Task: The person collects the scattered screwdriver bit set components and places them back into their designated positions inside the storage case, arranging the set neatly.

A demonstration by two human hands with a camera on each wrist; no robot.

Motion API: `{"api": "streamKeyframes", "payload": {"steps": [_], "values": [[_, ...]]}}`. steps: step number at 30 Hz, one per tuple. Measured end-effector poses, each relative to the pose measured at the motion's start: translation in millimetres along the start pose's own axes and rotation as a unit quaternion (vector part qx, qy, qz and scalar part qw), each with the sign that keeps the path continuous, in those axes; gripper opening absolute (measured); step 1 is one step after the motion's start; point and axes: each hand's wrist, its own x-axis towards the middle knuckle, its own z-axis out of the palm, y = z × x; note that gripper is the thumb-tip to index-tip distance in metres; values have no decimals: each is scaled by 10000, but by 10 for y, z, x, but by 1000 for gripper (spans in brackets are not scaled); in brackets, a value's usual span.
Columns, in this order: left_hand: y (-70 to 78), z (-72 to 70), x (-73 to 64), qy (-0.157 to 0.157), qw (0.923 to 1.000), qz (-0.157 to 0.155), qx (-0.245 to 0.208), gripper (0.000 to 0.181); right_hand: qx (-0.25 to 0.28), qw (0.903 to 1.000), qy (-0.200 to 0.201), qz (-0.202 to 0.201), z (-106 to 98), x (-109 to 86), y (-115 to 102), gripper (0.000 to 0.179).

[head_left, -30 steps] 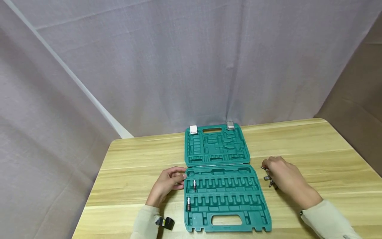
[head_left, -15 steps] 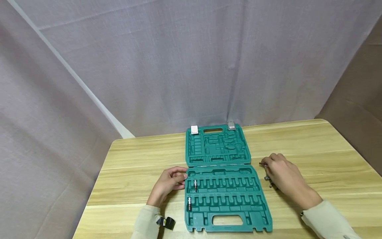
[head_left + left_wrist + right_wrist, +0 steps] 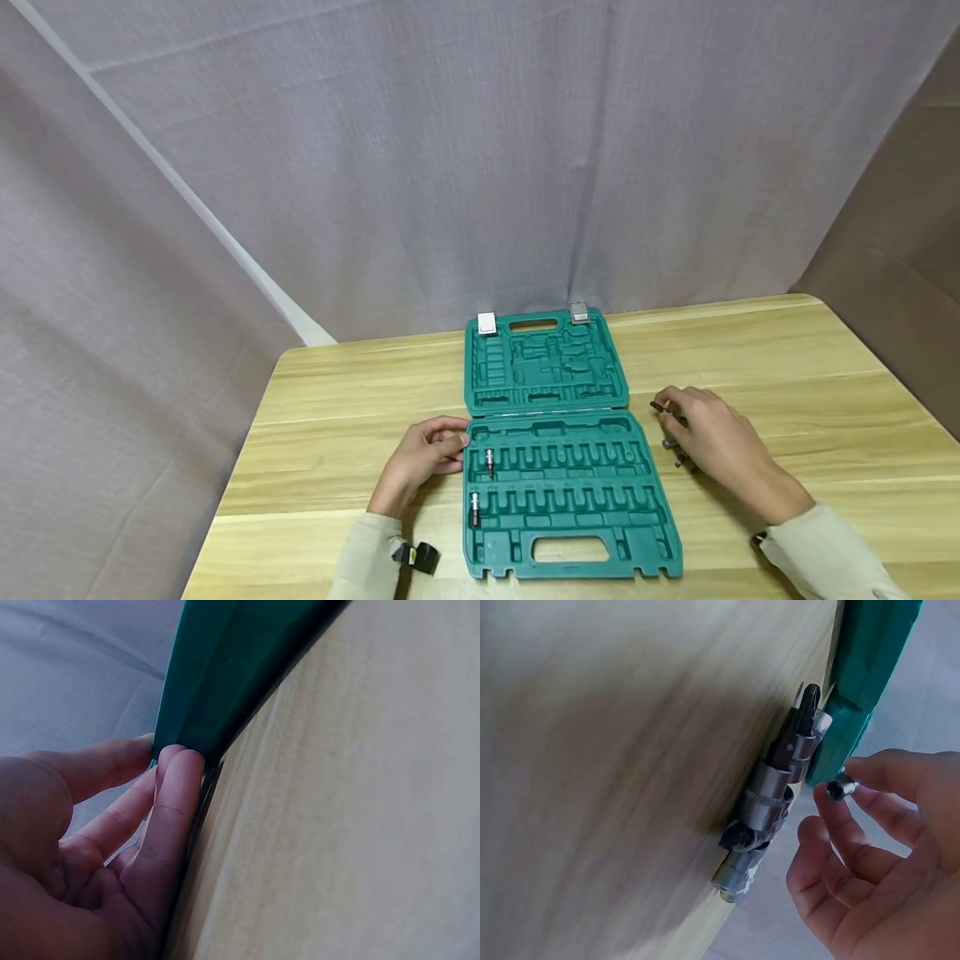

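An open green tool case lies flat, with rows of moulded slots. One bit socket sits in its upper row and another bit socket in the lower row, both at the left end. My left hand holds the case's left edge near the hinge; in the left wrist view the thumb is at the rim and the fingers against the side wall. Right of the case, my right hand pinches a bit socket between thumb and fingers, its dark tip pointing left. Below it lie several bit sockets.
The case's lid lies folded back, with two latches at its far edge. A wooden table carries everything. Grey curtains hang behind and at the sides. A black strap piece projects from the left wrist.
The bit socket in my right hand has turned and come up slightly, so its dark tip now sticks out past the fingers. My left hand stays on the case's edge.
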Motion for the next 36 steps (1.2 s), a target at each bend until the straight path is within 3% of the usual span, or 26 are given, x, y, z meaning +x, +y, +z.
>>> {"api": "streamKeyframes", "payload": {"steps": [14,22,28,36], "values": [[-20,7,-8,-84,9999,15,57,33,1140,9929,-37,331,-1,-21,-36,11],[-12,20,-5,-51,10000,-18,49,32,2128,9741,-367,675,-79,-29,-115,16],[2,22,1,-37,10000,3,57,33,2853,9533,-755,644,-168,-30,-159,19],[-1,4,4,-17,10000,-24,34,32,3298,9392,-786,549,-161,-19,-220,22]]}}
